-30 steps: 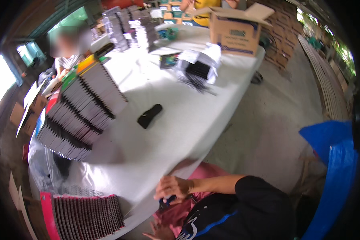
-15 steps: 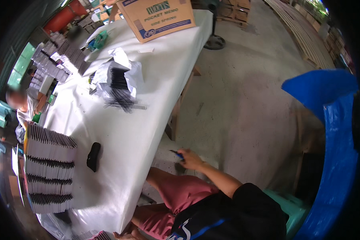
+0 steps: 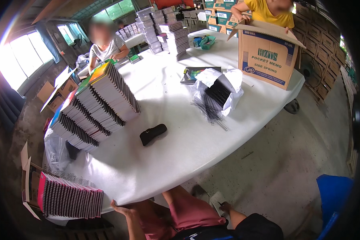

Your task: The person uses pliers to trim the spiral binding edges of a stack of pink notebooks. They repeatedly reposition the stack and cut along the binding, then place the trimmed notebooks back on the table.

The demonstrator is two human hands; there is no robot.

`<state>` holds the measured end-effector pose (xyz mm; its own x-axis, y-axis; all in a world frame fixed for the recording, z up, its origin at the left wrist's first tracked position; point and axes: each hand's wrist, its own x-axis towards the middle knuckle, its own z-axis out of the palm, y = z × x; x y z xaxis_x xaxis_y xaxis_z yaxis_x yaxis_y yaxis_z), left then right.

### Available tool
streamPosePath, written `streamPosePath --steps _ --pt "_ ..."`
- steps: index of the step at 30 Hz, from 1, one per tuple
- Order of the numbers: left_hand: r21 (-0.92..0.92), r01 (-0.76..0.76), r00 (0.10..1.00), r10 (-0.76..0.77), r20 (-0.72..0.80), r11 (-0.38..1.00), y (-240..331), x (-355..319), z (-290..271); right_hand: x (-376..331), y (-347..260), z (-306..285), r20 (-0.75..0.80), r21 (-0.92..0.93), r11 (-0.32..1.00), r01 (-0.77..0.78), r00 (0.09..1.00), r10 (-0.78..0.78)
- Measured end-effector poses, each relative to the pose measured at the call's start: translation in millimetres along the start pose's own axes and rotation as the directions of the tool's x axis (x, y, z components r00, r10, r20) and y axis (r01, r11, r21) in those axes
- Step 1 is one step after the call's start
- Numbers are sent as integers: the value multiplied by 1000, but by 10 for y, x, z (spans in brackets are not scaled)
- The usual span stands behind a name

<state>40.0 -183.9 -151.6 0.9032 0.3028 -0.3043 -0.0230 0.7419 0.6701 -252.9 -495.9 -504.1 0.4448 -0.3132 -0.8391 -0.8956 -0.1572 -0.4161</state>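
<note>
White bench filling the middle; slanted stack of spiral notebooks at ten o'clock; pink-edged notebook row at eight o'clock, just left of left grip, fingers apart, empty, at bench edge. Right grip out of sight.

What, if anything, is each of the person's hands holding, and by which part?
The left hand holds nothing; its fingers are spread at the table's near edge. The right hand is out of view.
</note>
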Motion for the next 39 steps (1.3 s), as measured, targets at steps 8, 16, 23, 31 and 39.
streamPosePath --steps 8,16,23,31,39 --pt "1 29 997 -29 72 1000 -45 79 -139 -153 -938 188 -66 -9 960 281 958 -281" --pt "46 23 999 -25 48 999 -17 -30 -12 -369 -670 -79 -162 -72 988 138 976 -148" --pt "131 6 978 -34 207 991 -327 184 -652 -801 124 100 -3 -305 952 5 1000 -6" --pt "278 354 764 -448 466 893 -523 201 -1321 -608 781 649 -137 -200 957 212 961 -242" --pt "519 347 807 -530 258 781 -623 38 -1172 -1122 -633 -13 -577 154 983 102 817 6"
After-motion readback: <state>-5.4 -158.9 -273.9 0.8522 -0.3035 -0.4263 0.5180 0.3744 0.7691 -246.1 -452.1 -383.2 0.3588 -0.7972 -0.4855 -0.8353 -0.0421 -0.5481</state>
